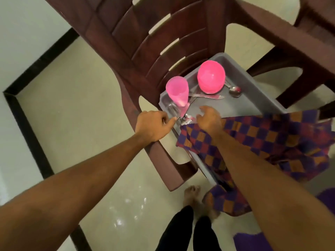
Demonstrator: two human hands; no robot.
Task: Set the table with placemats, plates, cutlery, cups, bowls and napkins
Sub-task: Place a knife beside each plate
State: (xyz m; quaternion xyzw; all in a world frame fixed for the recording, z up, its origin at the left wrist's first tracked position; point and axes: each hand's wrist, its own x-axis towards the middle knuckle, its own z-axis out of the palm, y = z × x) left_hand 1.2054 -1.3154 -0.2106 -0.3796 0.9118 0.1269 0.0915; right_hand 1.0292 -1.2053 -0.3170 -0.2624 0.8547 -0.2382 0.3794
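a grey plastic tray (244, 105) sits on a brown plastic chair (154, 33), carrying a pink plastic cup (177, 91), stacked pink bowls (211, 77) and a steel spoon (235, 91). the left hand (154, 125) curls at its near corner beside a steel fork (171, 110); the right hand (210, 121) hovers loose-fingered over a checked cloth (272, 129).

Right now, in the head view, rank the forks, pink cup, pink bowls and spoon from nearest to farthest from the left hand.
1. Forks, in the near-left corner of the tray, right by the left hand.
2. Pink cup, just behind the forks.
3. Pink bowls, farther back, toward the right.
4. Spoon, at the right of the bowls.
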